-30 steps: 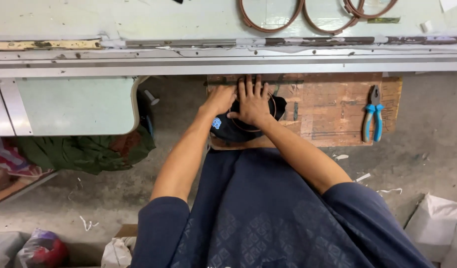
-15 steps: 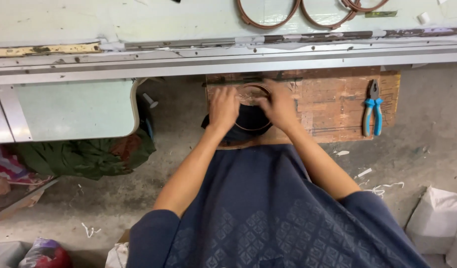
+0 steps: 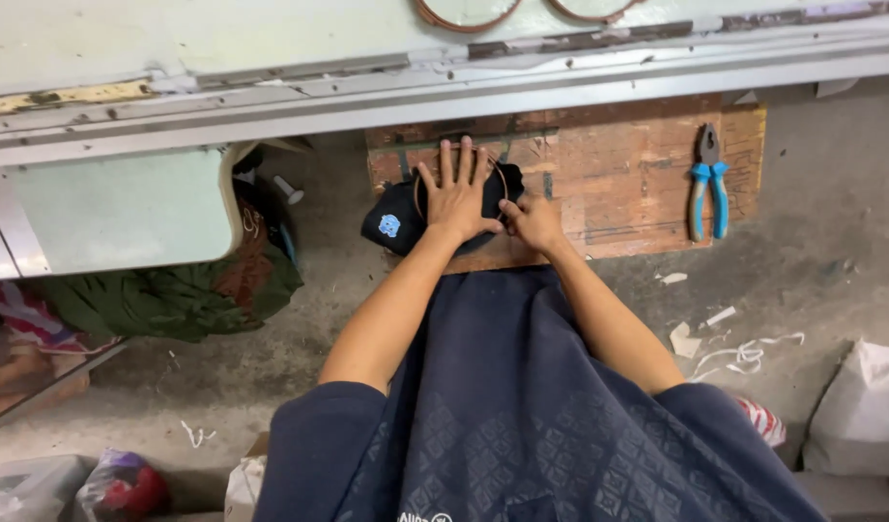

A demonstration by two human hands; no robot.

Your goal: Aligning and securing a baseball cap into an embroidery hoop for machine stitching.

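Note:
A dark piece of cloth with a small light-blue patch lies on a low wooden board on the floor. A brown round hoop sits around the cloth. My left hand lies flat on the cloth inside the hoop, fingers spread. My right hand presses at the hoop's right edge, fingers curled against the rim; what it pinches is too small to tell.
Blue-handled pliers lie on the board's right end. A long pale workbench runs along the top, with more hoops on it. Green cloth is heaped at the left, a white bag at the right, and scraps lie on the concrete floor.
Both hands gripped the hoop's sides half a second ago. Now the left hand lies flat on the cloth and the right hand has shifted to the hoop's right rim.

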